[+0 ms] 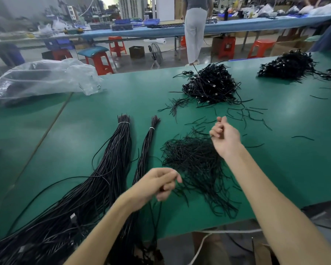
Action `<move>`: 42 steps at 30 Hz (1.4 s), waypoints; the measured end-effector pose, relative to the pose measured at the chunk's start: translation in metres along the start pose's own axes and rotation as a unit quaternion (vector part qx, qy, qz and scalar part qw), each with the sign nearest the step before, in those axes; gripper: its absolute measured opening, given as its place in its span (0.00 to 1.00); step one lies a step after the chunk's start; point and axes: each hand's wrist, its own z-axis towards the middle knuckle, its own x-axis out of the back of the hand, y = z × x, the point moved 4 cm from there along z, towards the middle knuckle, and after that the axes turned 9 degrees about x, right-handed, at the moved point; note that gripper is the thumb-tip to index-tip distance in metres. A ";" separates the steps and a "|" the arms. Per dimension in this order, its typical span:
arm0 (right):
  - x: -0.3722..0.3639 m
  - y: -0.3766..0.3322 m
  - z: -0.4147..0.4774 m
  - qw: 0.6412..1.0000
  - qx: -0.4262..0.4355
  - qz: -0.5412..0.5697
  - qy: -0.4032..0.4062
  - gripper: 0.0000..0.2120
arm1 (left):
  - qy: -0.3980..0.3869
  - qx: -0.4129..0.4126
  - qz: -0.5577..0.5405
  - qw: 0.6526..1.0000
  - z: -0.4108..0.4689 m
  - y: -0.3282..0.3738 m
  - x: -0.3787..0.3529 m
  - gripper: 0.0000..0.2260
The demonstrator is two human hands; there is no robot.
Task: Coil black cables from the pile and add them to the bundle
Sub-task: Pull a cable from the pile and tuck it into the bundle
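Roughly, pile [195, 165] between left hand [157, 185], right hand [225, 133]

- We find no text, label, brand, number or sign that can be read anywhere in the view.
- The white tie [123, 122] round the cable bundle [111, 169] shows us no print.
- The blue bins [151, 21] on the far table [256, 25] are too blurred for us to read.

Both bare forearms are extending forward. Left hand [157, 183] is curling its fingers, blurred. Right hand [225, 133] is hovering farther out, fingers curling inward.
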 end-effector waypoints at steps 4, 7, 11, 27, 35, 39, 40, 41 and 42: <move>0.053 -0.043 0.008 0.996 0.062 -0.010 0.058 0.10 | 0.011 -0.023 -0.022 0.999 -0.023 0.005 0.050 0.13; 0.080 -0.054 0.002 0.991 0.069 -0.083 0.076 0.11 | 0.047 -0.045 -0.032 0.997 -0.029 0.002 0.076 0.16; 0.102 -0.043 -0.013 0.963 0.062 -0.261 0.032 0.09 | 0.106 -0.095 -0.219 0.965 -0.017 0.000 0.083 0.17; 0.106 -0.010 -0.049 0.492 0.149 -0.855 -0.071 0.33 | 0.205 -0.120 -0.326 0.915 -0.009 0.000 0.052 0.21; 0.037 0.072 -0.133 0.588 0.161 -0.672 -0.421 0.31 | 0.079 -0.186 -0.396 0.896 -0.010 0.027 0.015 0.17; 0.036 0.099 -0.128 0.692 0.116 -0.594 -0.393 0.13 | 0.036 -0.181 -0.379 0.907 -0.014 0.036 0.003 0.18; 0.038 0.099 -0.125 0.710 0.100 -0.576 -0.392 0.12 | 0.027 -0.171 -0.350 0.921 -0.017 0.035 0.004 0.19; 0.039 0.097 -0.121 0.706 0.093 -0.575 -0.403 0.12 | 0.020 -0.157 -0.303 0.940 -0.021 0.034 0.005 0.19; 0.040 0.093 -0.117 0.687 0.096 -0.585 -0.420 0.13 | 0.018 -0.140 -0.228 0.963 -0.025 0.031 0.006 0.20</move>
